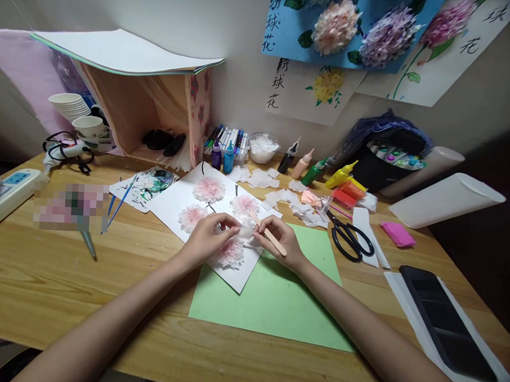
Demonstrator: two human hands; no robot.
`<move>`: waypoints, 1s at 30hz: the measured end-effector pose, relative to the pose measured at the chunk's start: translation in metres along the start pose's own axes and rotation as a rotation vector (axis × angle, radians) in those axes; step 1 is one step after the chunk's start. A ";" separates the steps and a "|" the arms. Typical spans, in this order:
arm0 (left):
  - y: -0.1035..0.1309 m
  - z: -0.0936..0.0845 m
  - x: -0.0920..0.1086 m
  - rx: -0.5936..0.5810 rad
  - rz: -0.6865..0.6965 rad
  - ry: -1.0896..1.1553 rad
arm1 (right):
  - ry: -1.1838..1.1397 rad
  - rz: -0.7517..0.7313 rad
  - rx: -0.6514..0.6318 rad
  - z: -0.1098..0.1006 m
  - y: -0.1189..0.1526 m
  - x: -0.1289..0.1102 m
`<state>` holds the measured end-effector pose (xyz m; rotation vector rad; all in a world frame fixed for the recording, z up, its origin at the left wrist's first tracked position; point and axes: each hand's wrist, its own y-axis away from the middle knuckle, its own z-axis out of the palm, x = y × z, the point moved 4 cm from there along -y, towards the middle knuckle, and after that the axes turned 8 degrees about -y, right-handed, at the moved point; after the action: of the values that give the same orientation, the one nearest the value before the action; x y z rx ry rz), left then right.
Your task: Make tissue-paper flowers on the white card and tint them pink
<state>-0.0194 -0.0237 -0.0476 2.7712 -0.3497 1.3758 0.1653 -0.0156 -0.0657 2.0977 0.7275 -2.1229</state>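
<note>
My right hand has its fingers closed round a flat wooden stick, which slants over the white sheet. Facing it, my left hand is closed in a pinch, thumb against fingers; a pale, thin piece shows between the two hands, and which fingers hold it is unclear. Several fluffy pink and white paper flowers lie on the white sheet, around and partly under my hands. The sheet overlaps a green sheet.
Torn white paper pieces, glue bottles and a bowl stand behind. Black scissors and a black phone-like object lie right. Paint-smeared paper, brushes and a power strip are left.
</note>
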 end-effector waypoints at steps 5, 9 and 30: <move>0.002 0.000 0.001 0.079 0.015 -0.185 | 0.126 -0.276 0.073 -0.004 0.011 -0.012; 0.003 0.001 0.005 0.125 0.098 -0.306 | 0.242 -0.547 -0.052 0.006 0.019 -0.020; -0.002 -0.008 -0.006 0.210 0.023 -0.611 | 0.329 -0.149 0.049 0.020 -0.007 -0.009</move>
<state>-0.0287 -0.0198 -0.0476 3.3209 -0.2551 0.5566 0.1444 -0.0198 -0.0565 2.5286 0.8966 -1.8974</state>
